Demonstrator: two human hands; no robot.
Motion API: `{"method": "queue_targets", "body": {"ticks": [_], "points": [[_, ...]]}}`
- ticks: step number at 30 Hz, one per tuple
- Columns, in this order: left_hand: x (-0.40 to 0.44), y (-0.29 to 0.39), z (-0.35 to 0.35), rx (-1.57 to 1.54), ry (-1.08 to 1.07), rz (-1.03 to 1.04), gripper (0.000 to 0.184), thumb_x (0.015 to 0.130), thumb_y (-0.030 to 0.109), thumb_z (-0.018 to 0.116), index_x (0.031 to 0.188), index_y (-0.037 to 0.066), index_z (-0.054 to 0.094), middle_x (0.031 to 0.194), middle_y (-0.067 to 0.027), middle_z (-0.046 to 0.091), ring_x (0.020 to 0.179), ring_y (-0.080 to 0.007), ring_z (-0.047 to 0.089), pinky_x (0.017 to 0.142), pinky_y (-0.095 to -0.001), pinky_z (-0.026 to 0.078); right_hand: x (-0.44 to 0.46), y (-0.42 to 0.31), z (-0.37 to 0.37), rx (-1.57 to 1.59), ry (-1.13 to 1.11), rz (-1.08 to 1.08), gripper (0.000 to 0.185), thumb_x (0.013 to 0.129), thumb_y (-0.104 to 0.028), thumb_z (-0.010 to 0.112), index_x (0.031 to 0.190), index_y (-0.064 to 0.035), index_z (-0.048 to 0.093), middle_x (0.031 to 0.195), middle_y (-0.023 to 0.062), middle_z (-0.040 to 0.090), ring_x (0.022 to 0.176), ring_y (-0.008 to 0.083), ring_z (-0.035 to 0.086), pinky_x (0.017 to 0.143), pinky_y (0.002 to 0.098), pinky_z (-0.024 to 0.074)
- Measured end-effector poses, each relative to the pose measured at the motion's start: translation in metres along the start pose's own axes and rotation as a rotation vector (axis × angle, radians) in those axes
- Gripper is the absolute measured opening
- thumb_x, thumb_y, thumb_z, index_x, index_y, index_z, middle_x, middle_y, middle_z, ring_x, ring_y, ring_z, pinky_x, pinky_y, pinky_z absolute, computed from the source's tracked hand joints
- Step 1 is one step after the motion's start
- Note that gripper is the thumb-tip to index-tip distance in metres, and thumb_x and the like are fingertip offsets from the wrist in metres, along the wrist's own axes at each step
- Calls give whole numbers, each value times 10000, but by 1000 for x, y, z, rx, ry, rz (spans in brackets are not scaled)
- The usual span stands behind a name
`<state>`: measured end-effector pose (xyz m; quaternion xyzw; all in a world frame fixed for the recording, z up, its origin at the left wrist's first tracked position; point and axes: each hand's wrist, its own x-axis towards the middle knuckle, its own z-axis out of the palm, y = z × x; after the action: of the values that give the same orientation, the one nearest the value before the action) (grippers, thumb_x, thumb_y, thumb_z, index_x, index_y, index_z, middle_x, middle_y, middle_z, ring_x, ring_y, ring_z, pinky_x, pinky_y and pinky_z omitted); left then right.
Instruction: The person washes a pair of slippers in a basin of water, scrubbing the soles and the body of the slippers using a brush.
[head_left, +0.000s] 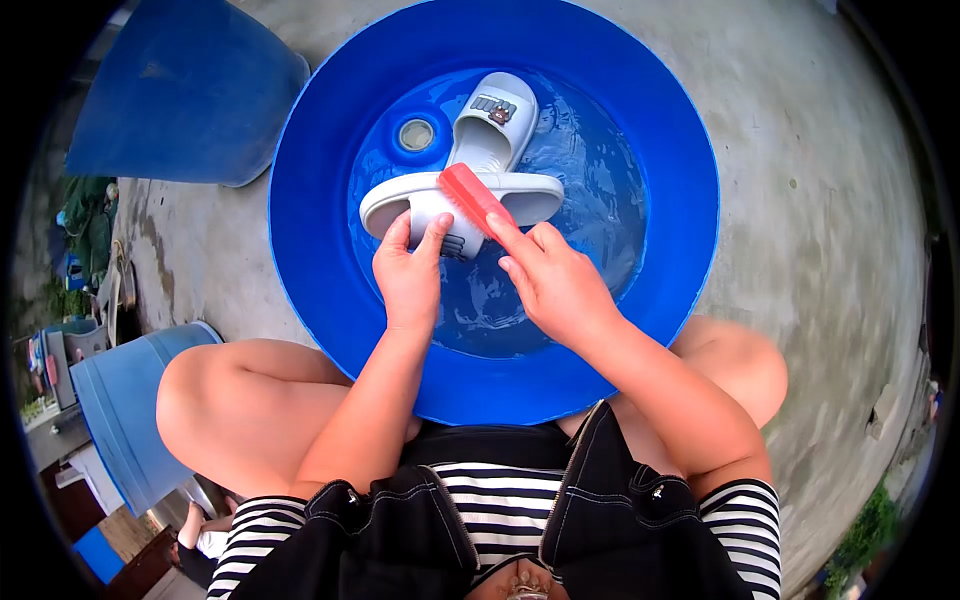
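A large round blue basin (pixel 490 395) with shallow water stands in front of me. My left hand (pixel 408 275) grips a white slipper (pixel 400 190), which is turned on its side over the water. In my right hand (pixel 560 282) is a red brush (pixel 470 195), its bristles against the slipper and my index finger stretched along its handle. A second white slipper (pixel 497 120), with a dark print on its strap, rests behind the first one in the basin. Left of it is a round drain fitting (pixel 416 135) in the basin's floor.
A big blue tub (pixel 190 95) lies at the upper left on the concrete ground (pixel 800 180). A lighter blue barrel (pixel 140 400) is beside my left knee. Dark green netting (pixel 92 220) and household items are at the far left. Part of another person (pixel 200 530) shows at the lower left.
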<state>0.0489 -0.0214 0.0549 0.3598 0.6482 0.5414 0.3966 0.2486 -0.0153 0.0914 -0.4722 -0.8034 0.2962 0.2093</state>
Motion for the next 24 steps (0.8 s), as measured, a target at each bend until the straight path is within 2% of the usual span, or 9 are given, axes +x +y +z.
{"method": "queue_targets", "body": {"ticks": [3,5,9,10,13,15,17,21,24], "points": [[-2,-6,4,-86,-47,-28,352,990,175,729,1261,-45,686,1120,-68,744,990,-92,656,886,-255,513,17,23,-4,-153,-25,198,454,1023,-203,596,1472,-188,534,951,165,589,779,388,652,706,493,539],[-3,-2,5,-67,-176,-110,340,999,156,711,1272,-43,675,1135,-79,742,1015,-112,667,907,-265,514,17,28,-11,-173,-51,194,427,1021,-204,585,1438,-129,540,965,210,604,789,401,684,698,503,569],[-10,-17,9,19,-440,-222,266,996,136,689,1228,6,678,1154,-74,727,1068,-151,671,952,-301,507,-10,11,2,33,-59,-153,477,990,-207,640,1455,-164,547,988,192,586,705,367,678,644,474,577],[-9,-19,5,169,-476,-230,263,983,99,682,1228,3,683,1145,-62,726,1054,-146,669,934,-306,517,-17,4,7,-2,-71,-144,479,988,-204,639,1457,-168,547,983,187,585,689,360,676,625,470,578],[-13,-18,16,-83,-408,-244,273,981,76,677,1245,8,686,1158,-60,724,1069,-145,663,955,-306,504,-12,13,5,-133,-21,-130,481,987,-185,627,1459,-158,541,957,185,593,687,358,690,600,458,587],[-15,-16,19,-58,-394,-251,291,982,62,672,1267,5,682,1163,-61,725,1069,-140,661,969,-304,495,5,34,-4,-231,-1,109,467,991,-172,616,1451,-158,542,957,190,601,709,377,694,627,474,590],[-16,-19,24,-46,-377,-218,318,981,65,677,1293,4,673,1168,-62,727,1073,-133,658,963,-303,497,12,53,-13,-260,32,174,462,994,-170,607,1450,-154,537,965,193,604,721,391,690,650,493,588],[-14,-19,25,-37,-305,-204,290,985,66,681,1265,-9,685,1167,-70,734,1072,-132,661,963,-300,496,-10,5,-7,-95,-61,-61,458,995,-197,619,1447,-150,558,975,199,582,691,377,679,631,489,579],[-17,-15,21,-29,-275,-229,302,994,59,662,1289,-9,667,1203,-70,723,1100,-137,654,991,-299,482,-4,23,4,-130,3,-16,429,1009,-212,602,1431,-142,568,949,190,588,693,375,685,625,493,581]]}}
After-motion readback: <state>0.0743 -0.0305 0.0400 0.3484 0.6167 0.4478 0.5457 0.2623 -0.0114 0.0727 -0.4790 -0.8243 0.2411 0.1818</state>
